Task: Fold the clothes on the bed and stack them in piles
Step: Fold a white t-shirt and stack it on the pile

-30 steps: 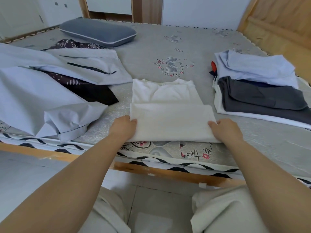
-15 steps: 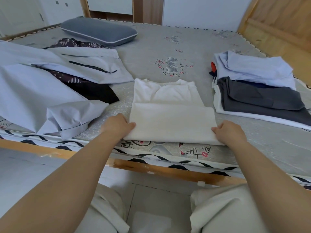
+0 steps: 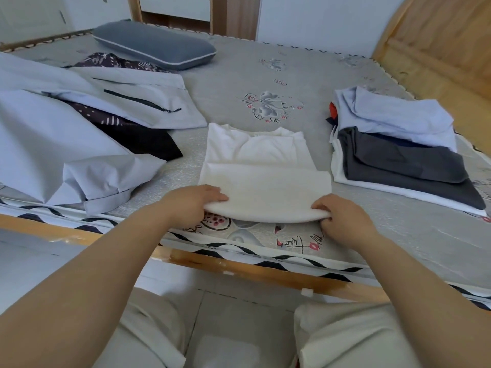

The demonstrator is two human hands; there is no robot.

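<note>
Two hands grip the near edge of a cream-white shirt [image 3: 263, 166] at the front edge of the bed [image 3: 239, 83]: the left hand [image 3: 192, 205] pinches its left corner with fingers on top, and the right hand [image 3: 342, 217] curls around the right corner, fingers tucked beneath. The shirt's long axis runs away from the person, neckline at the far end, and its lower part is doubled over so the near fold lifts slightly off the mattress. Its fabric looks plain, the folded near layer a shade creamier than the far part. To the right lies a pile of folded clothes [image 3: 398, 152], with a light blue piece over dark grey over white; a red item behind it is mostly hidden. To the left, unfolded light blue garments [image 3: 66, 144] cover a dark patterned garment [image 3: 138, 136], and run out of view. A grey pillow [image 3: 154, 49] lies at the far side.
</note>
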